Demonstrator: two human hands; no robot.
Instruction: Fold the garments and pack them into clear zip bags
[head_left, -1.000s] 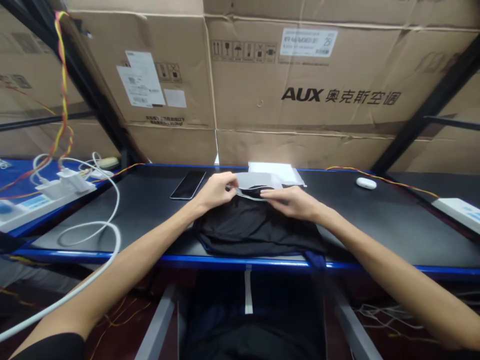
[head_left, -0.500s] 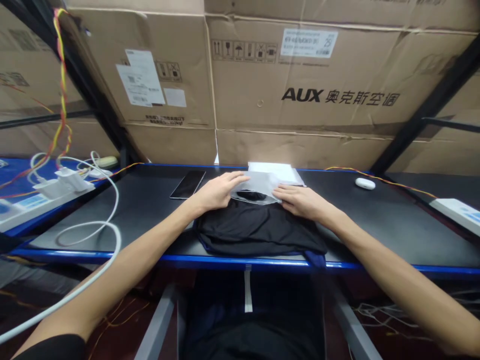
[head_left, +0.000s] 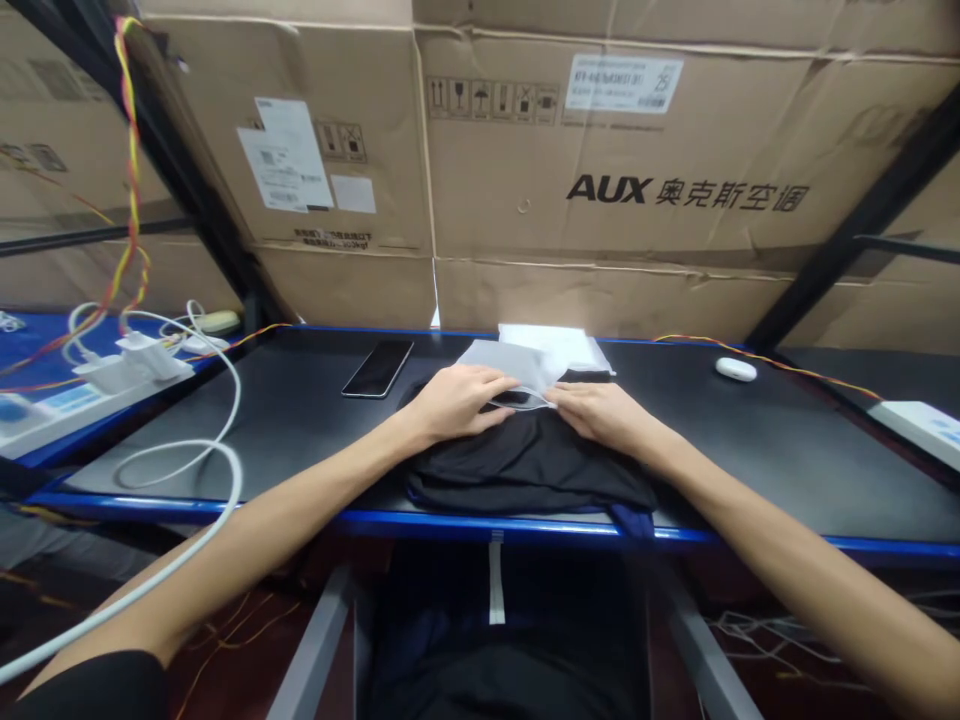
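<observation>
A frosted, translucent plastic bag [head_left: 501,356] lies on top of a dark folded cloth [head_left: 536,465], likely a garment, at the middle of the table. The bag's mouth faces me and gapes slightly, showing something dark inside. My left hand [head_left: 466,402] pinches the left side of the mouth, its fingers on the upper layer and its thumb lower down. With closed fingers, my right hand [head_left: 606,412] grips the right corner of the opening. Behind the bag lies a white flat packet [head_left: 574,350], partly covered.
A smartphone [head_left: 378,368] lies left of the cloth, and a white earbud case [head_left: 736,370] sits to the right. Power strips stand at the left [head_left: 45,425] and right [head_left: 922,428]. A white cable [head_left: 238,470] loops over my left forearm. Large cartons [head_left: 495,225] wall off the back.
My left hand has moved right and slightly nearer to me, along the bag's mouth. The opening has narrowed. My right hand stays at its corner.
</observation>
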